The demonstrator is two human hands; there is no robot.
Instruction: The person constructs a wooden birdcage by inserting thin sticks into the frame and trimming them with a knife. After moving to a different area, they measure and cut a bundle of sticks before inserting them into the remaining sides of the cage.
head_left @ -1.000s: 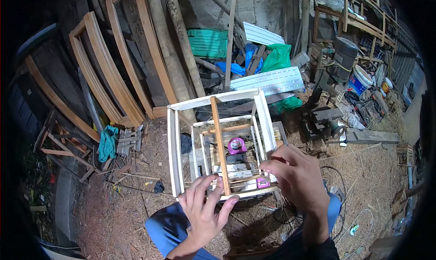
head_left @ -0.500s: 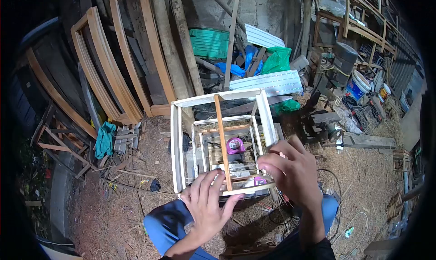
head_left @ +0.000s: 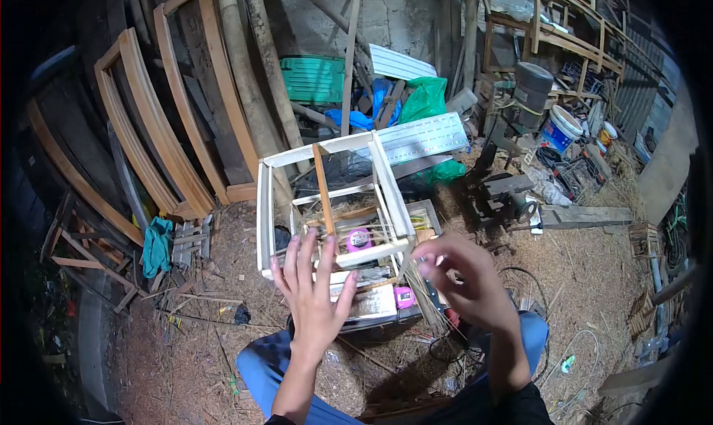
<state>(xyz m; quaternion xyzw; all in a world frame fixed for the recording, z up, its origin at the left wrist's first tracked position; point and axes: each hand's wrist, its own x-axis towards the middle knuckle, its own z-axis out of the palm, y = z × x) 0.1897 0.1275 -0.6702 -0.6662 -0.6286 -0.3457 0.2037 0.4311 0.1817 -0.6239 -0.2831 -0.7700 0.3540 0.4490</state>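
A light wooden box-shaped frame (head_left: 394,184) with a brown crossbar (head_left: 324,191) stands before me. Over its near left edge lies my left hand (head_left: 313,299), fingers spread, touching or just above the near rail. My right hand (head_left: 466,278) is at the near right corner, its thumb and index finger pinched together; whether something small is between them cannot be made out. Through the frame show a pink tape measure (head_left: 358,239) and, nearer me, a second pink tape measure (head_left: 404,297) on a cluttered surface.
Tall wooden frames (head_left: 141,128) lean at the back left. Behind the work stand a green crate (head_left: 312,78) and a white perforated panel (head_left: 423,137). A dark metal machine (head_left: 501,195), a bucket (head_left: 561,128) and a timber beam (head_left: 587,216) are at the right.
The box-shaped frame has shifted and tilted, its near edge now higher in view. My left hand has spread its fingers and risen with it. The whole view has shifted slightly.
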